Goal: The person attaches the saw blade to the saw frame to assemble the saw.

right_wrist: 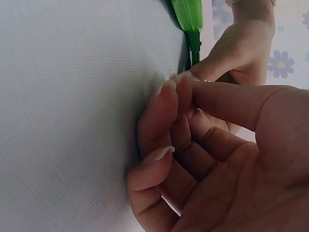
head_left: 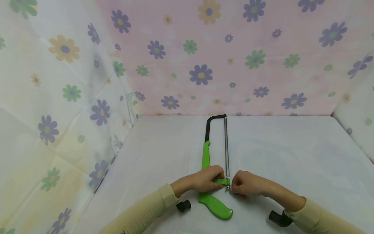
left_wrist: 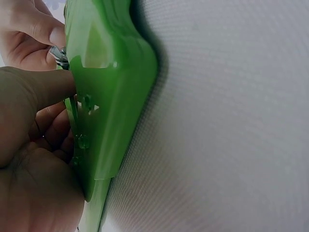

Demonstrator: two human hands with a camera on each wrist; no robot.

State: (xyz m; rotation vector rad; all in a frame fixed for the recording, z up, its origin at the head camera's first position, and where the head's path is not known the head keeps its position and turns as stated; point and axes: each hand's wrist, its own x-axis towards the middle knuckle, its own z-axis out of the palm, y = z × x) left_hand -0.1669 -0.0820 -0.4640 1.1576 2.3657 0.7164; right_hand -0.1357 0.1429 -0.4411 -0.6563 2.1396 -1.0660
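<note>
A hacksaw with a bright green handle (head_left: 217,207) and a black front frame (head_left: 208,128) lies flat on the white table. Its narrow blade (head_left: 226,146) runs along the right side, pointing away from me. My left hand (head_left: 206,179) grips the green crosspiece at the blade's near end, thumb on the near side and fingers beyond it. Beside it, my right hand (head_left: 249,184) pinches the small metal wing nut (left_wrist: 59,54) there between thumb and curled fingers. Fingertips mostly cover the nut in the right wrist view. The handle's grip is untouched.
The white-covered table (head_left: 292,146) stretches out around the saw. Flower-patterned cloth (head_left: 181,65) hangs behind it and on both sides. A black wrist mount (head_left: 183,206) sits below the left sleeve, another black mount (head_left: 280,218) below the right one.
</note>
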